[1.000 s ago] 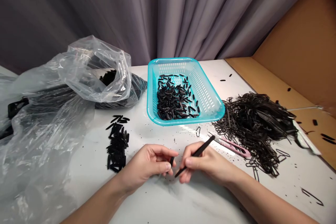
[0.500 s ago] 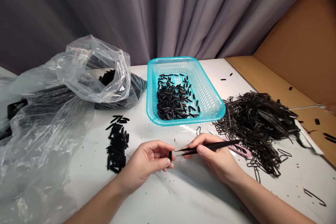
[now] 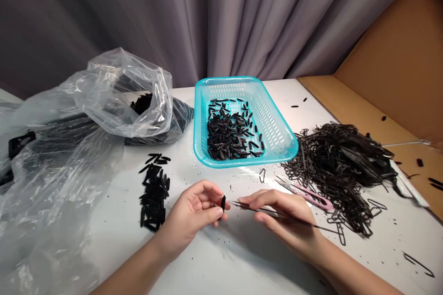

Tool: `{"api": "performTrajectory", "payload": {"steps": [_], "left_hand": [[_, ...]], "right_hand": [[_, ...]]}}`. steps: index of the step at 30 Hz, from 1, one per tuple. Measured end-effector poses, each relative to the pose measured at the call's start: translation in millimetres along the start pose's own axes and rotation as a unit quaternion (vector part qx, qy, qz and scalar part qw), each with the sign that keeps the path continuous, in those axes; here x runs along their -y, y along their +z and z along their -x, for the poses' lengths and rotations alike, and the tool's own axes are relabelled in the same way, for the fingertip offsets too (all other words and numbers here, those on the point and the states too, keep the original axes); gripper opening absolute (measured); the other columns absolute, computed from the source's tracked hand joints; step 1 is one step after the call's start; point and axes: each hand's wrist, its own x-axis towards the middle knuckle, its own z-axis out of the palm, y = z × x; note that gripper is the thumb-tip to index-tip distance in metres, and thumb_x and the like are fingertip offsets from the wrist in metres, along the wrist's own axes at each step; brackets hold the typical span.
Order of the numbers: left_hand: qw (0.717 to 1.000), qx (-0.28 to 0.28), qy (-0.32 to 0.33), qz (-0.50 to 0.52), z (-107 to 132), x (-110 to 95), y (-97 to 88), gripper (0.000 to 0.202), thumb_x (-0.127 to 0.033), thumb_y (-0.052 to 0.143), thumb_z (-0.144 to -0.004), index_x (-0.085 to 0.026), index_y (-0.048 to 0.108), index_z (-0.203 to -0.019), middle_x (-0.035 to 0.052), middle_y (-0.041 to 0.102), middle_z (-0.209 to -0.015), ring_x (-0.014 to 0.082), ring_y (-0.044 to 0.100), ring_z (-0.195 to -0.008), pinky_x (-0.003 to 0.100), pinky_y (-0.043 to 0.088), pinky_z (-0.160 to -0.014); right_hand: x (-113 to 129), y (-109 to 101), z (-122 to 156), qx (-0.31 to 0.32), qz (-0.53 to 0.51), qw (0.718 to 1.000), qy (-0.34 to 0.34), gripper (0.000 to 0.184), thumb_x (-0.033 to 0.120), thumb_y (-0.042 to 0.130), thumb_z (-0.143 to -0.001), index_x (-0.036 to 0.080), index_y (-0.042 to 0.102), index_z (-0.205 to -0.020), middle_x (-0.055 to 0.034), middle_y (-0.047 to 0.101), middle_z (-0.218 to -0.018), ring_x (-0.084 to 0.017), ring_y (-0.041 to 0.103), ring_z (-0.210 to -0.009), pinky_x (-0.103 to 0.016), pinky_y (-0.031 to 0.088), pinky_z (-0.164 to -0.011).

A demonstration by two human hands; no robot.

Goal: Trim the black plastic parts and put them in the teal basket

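Observation:
My left hand (image 3: pixel 194 214) pinches a small black oblong piece (image 3: pixel 223 203) between thumb and fingers, just above the white table (image 3: pixel 242 258). My right hand (image 3: pixel 287 221) holds black tweezers (image 3: pixel 273 212) lying nearly level, with their tips pointing left and almost touching the small piece. A little pile of the same black pieces (image 3: pixel 155 191) lies left of my left hand. More of them fill the turquoise basket (image 3: pixel 277 120) behind my hands.
A heap of thin black loops (image 3: pixel 342 161) covers the table at the right, with pink snips (image 3: pixel 308 194) at its near edge. Crumpled clear plastic bags (image 3: pixel 69 147) holding black parts fill the left side. A cardboard wall (image 3: pixel 398 69) stands at the right.
My right hand swung the tweezers from steeply tilted to nearly level, tips now pointing left at the piece. My left hand lifted the small black piece slightly.

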Motion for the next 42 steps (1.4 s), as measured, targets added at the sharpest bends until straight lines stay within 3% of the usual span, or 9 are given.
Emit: {"api": "performTrajectory", "payload": {"steps": [6,22,31,36,42], "left_hand": [[1.0,-0.001,-0.008,-0.017,-1.0,0.8,-0.1,0.014,-0.01,0.063,-0.073,-0.014,0.059,-0.086,0.0031,0.065,-0.08,0.0104,0.061,-0.064,0.017,0.044,-0.053],[0.999,0.012,-0.049,0.018,-2.2,-2.1,-3.3,0.017,-0.012,0.067,-0.07,-0.013,0.066,-0.086,0.0033,0.067,-0.078,0.008,0.06,-0.06,0.016,0.042,-0.051],[0.996,0.02,-0.081,0.035,0.2,-4.8,-2.5,0.016,-0.013,0.068,-0.066,-0.012,0.067,-0.082,0.0048,0.068,-0.073,0.0071,0.056,-0.054,0.016,0.037,-0.046],[0.996,0.018,-0.08,0.022,0.5,-5.3,-2.7,0.015,-0.013,0.067,-0.066,-0.013,0.068,-0.081,0.0055,0.068,-0.074,0.0075,0.055,-0.055,0.017,0.037,-0.048],[0.997,0.015,-0.076,0.011,0.7,-6.9,-1.2,0.015,-0.014,0.067,-0.066,-0.013,0.068,-0.08,0.0046,0.068,-0.074,0.0086,0.056,-0.056,0.017,0.037,-0.048]], "right_hand": [[3.6,2.8,-5.7,0.013,0.051,0.997,-0.058,0.008,0.015,0.061,-0.08,0.016,0.062,-0.088,-0.0065,0.069,-0.091,-0.012,0.065,-0.087,-0.019,0.051,-0.076],[3.4,-0.3,-4.0,0.052,0.024,0.998,-0.032,0.016,0.013,0.063,-0.078,0.018,0.061,-0.093,-0.0063,0.068,-0.097,-0.013,0.063,-0.092,-0.02,0.05,-0.081],[1.5,-1.6,-0.4,0.06,-0.085,0.992,0.066,0.014,0.014,0.06,-0.081,0.019,0.062,-0.093,-0.0068,0.067,-0.1,-0.016,0.064,-0.092,-0.027,0.052,-0.079],[-2.3,2.4,1.2,0.035,-0.175,0.974,0.137,0.01,0.016,0.059,-0.082,0.018,0.063,-0.091,-0.0078,0.068,-0.098,-0.017,0.065,-0.09,-0.031,0.053,-0.081],[-1.6,7.2,-3.9,0.003,-0.222,0.959,0.175,0.004,0.019,0.061,-0.08,0.016,0.062,-0.082,-0.0074,0.07,-0.088,-0.017,0.067,-0.081,-0.029,0.055,-0.074]]}}
